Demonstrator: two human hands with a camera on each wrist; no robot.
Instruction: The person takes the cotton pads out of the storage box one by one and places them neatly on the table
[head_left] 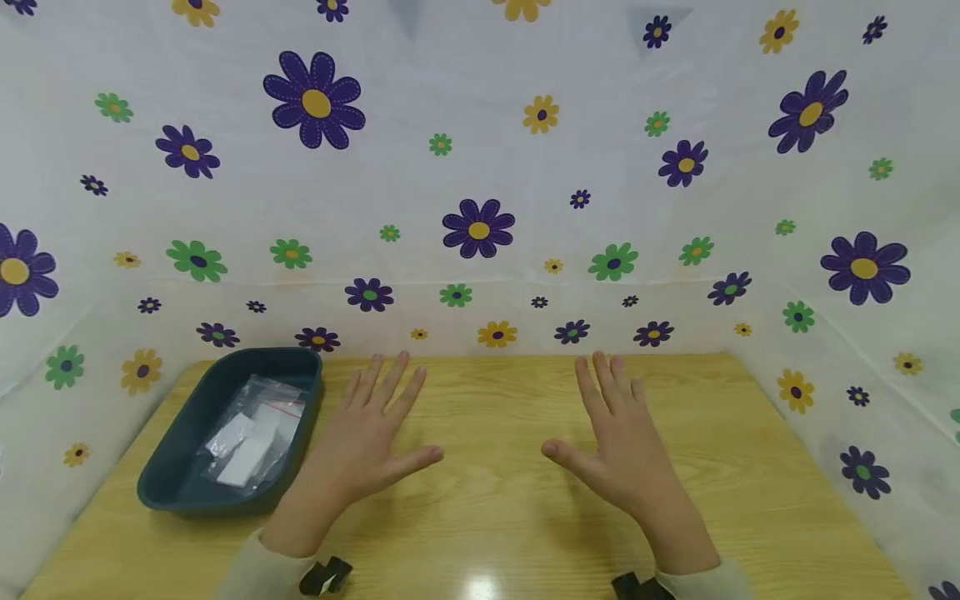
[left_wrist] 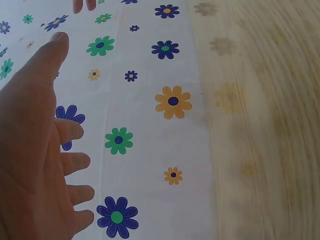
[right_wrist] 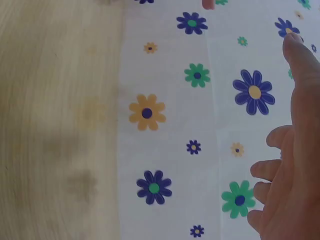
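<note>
- Can see a dark blue bin (head_left: 183,437) at the left of the bench (head_left: 487,517), stretched lengthwise away from the person, slanting slightly right.
- Inside, can make out clear plastic packaging (head_left: 264,388) with white pieces (head_left: 249,457), lying along a similar slant, left of all fingers.
- Just right, can see the left hand (head_left: 360,442) over the bench, fingers spread apart, pointing forward.
- Farther right, can see the right hand (head_left: 624,450), fingers slightly apart, thumb turned left.
</note>
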